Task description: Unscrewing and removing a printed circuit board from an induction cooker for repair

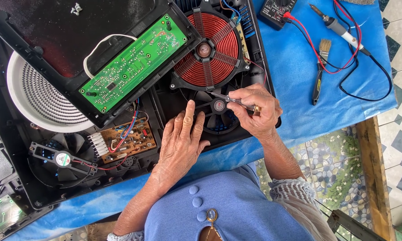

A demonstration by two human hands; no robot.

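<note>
Both hands work inside the opened black housing (13, 147) of a two-burner induction cooker lying on a blue-covered worktop (299, 67). Its right-hand grip, the right hand (256, 111), is closed around a slim screwdriver (234, 101), pinched between thumb and fingers, with the metal shaft reaching leftward so that its tip sits at the upper edge of the black cooling fan (219, 111), just below the copper coil (207, 49). The left hand (183, 143) holds nothing: it lies flat and spread on the housing, fingers extended, fingertips touching the left rim of that fan. Left of the hands, a brown circuit board (127, 140) with a finned heat sink sits in the base, and a second fan (60, 158) lies further left, below a white ribbed round heater plate (36, 98). The lifted top panel (53, 31) leans across the upper left, carrying a green circuit board (134, 62) on its underside. On the blue cover to the right, well apart from the hands, lie a small paintbrush (320, 71), a soldering iron (341, 29) with a black cord, and a black multimeter (277, 10) with red and black leads.
</note>
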